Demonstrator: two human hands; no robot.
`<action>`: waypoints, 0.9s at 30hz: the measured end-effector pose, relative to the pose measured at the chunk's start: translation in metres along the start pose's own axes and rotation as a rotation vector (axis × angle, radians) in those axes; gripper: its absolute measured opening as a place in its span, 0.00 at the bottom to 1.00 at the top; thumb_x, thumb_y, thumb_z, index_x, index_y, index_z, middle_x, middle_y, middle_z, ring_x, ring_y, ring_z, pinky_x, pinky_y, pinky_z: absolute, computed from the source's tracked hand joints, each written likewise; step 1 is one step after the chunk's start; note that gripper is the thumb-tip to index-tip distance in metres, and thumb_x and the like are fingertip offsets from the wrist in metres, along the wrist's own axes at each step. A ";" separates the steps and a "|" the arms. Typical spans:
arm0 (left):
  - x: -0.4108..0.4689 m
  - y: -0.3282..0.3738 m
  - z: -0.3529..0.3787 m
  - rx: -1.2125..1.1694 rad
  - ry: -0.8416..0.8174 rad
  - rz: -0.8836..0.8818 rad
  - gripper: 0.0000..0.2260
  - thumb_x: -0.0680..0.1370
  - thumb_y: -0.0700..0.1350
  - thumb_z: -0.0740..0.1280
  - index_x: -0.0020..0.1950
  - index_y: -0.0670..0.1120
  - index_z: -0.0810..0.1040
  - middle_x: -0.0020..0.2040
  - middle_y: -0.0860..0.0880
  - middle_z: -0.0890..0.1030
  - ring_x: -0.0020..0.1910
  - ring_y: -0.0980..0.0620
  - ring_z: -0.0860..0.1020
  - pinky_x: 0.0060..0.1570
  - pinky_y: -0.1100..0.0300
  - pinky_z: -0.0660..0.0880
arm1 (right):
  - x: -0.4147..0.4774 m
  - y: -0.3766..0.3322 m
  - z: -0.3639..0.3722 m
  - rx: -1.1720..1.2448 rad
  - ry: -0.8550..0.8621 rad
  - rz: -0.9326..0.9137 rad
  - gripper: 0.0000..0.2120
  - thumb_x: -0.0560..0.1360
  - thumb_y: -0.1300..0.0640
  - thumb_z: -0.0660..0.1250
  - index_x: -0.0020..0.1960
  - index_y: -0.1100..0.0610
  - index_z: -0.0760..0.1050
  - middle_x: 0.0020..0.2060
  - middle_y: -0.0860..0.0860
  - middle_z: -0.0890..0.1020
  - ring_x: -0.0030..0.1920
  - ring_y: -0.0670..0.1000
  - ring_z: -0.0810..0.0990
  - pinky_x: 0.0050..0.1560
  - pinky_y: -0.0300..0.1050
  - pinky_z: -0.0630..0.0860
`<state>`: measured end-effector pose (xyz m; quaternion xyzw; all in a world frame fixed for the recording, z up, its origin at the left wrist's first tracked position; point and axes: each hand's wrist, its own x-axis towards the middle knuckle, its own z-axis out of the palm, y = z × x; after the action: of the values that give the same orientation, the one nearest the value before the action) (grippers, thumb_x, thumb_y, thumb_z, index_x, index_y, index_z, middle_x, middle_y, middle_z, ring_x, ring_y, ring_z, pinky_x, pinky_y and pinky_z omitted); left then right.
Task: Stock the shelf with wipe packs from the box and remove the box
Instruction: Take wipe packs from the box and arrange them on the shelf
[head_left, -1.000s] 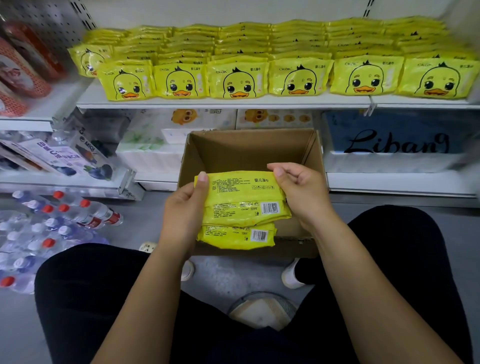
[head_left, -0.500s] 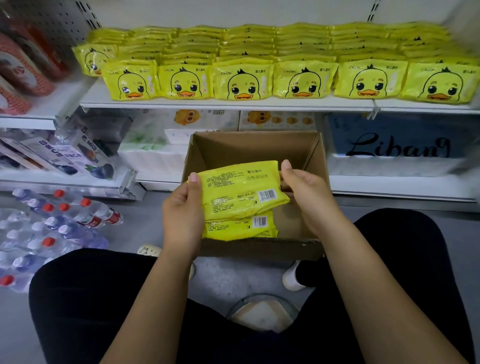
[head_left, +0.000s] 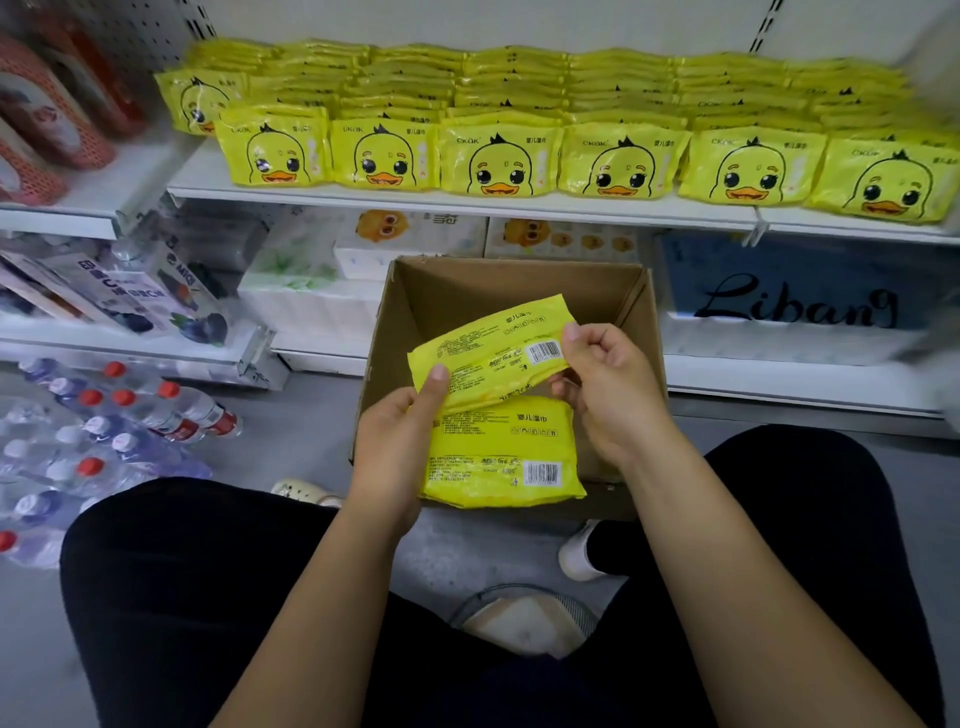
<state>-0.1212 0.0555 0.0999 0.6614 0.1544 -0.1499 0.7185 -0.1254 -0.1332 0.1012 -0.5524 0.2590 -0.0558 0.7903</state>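
Observation:
An open cardboard box (head_left: 519, 291) stands on the floor in front of the shelf (head_left: 467, 206). Over the box I hold two yellow wipe packs, backs with barcodes facing up. The upper pack (head_left: 488, 353) is tilted, its right end raised. My right hand (head_left: 608, 389) pinches that right end, and my left hand (head_left: 400, 441) has its thumb on the left end. The lower pack (head_left: 504, 457) lies flat beneath, against my left hand's fingers. Rows of yellow duck-face wipe packs (head_left: 498, 161) fill the shelf above.
Shrink-wrapped water bottles (head_left: 104, 431) lie on the floor at the left. Tissue packs (head_left: 311, 291) and a blue "Libang" pack (head_left: 789, 296) sit on the lower shelf behind the box. A round stool (head_left: 524, 618) is between my knees.
The two stacked packs have come apart: the upper one rose and tilted up to the right, the lower one stayed low. My right hand moved from the stack's side to the upper pack's end.

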 end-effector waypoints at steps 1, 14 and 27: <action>-0.002 -0.002 0.000 -0.005 -0.004 -0.001 0.25 0.76 0.59 0.73 0.52 0.36 0.80 0.49 0.37 0.86 0.51 0.30 0.83 0.52 0.31 0.79 | 0.000 0.000 -0.001 0.013 0.005 0.011 0.06 0.81 0.56 0.66 0.50 0.59 0.72 0.43 0.56 0.83 0.32 0.47 0.77 0.31 0.37 0.75; 0.016 -0.006 -0.026 0.238 0.051 0.185 0.36 0.75 0.69 0.62 0.51 0.34 0.75 0.41 0.45 0.77 0.40 0.48 0.74 0.39 0.41 0.77 | 0.004 0.000 -0.007 -0.315 0.063 -0.079 0.09 0.79 0.59 0.70 0.41 0.56 0.73 0.37 0.53 0.82 0.33 0.45 0.78 0.29 0.35 0.74; 0.046 0.027 -0.074 0.550 0.161 0.398 0.25 0.85 0.53 0.60 0.40 0.32 0.69 0.29 0.47 0.65 0.30 0.50 0.61 0.32 0.53 0.59 | 0.036 -0.018 0.053 -0.231 -0.096 0.043 0.08 0.78 0.60 0.71 0.41 0.56 0.74 0.37 0.53 0.83 0.28 0.47 0.81 0.26 0.35 0.70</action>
<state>-0.0703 0.1312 0.0995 0.8570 0.0324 0.0097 0.5141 -0.0659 -0.1090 0.1184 -0.6363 0.2371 0.0179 0.7339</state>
